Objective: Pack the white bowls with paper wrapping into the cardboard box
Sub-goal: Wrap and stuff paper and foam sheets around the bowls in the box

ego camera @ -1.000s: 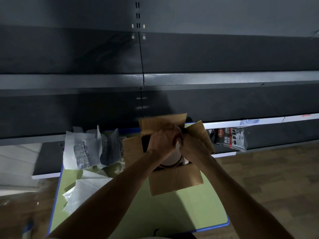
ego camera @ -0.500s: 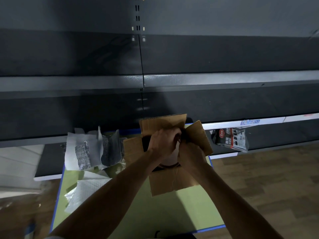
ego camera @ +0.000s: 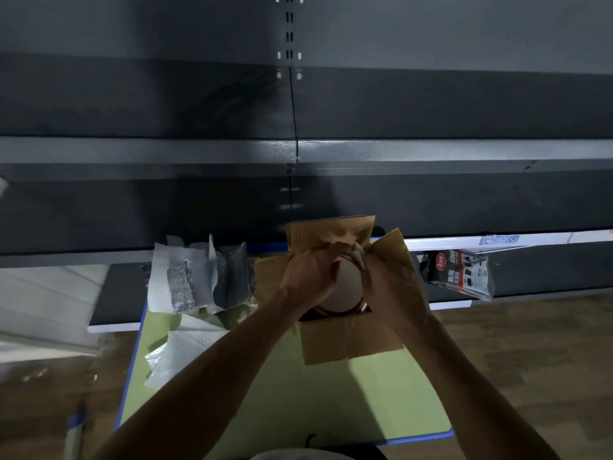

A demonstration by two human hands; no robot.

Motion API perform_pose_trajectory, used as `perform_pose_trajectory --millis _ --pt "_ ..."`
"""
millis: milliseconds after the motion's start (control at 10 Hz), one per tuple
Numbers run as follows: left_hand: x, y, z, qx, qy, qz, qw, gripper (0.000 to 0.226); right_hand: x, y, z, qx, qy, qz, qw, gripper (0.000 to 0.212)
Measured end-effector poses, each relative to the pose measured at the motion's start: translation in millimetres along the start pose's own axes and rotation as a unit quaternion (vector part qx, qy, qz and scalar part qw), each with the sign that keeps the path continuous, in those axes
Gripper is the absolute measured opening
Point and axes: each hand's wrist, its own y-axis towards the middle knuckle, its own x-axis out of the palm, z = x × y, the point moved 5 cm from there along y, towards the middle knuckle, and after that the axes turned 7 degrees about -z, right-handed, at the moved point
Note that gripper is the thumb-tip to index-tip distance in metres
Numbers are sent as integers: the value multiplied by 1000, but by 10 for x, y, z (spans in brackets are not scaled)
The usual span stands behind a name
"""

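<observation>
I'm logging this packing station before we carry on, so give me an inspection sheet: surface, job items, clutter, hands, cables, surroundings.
Surface: green table, blue-edged, dimly lit.
Job's things: box open, flaps out; bowl held over its opening; paper sheets at the table's left.
Clutter: crumpled grey and white wrapping at the far left.
Hands: left hand and right hand both grip the bowl.
Cables: nothing seen.
Surroundings: dark shelves; packet hanging at right; wood floor.
</observation>
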Motion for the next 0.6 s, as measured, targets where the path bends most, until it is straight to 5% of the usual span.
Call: perform_pose_trajectory --millis 100,300,400,600 --pt "-214 -236 -103 -13 16 35 999 23 -88 -15 -42 -65 0 71 995 11" --pt "-488 -826 -586 -86 -4 103 991 33 8 -84 -875 -158 -48 62 984 16" --pt "-683 -1231 -849 -129 -1 154 980 17 265 -96 -1381 -224 26 -24 974 18" --pt "-533 -2437 -1610 -380 -12 163 911 23 1156 -238 -2126 -308 21 -199 930 31"
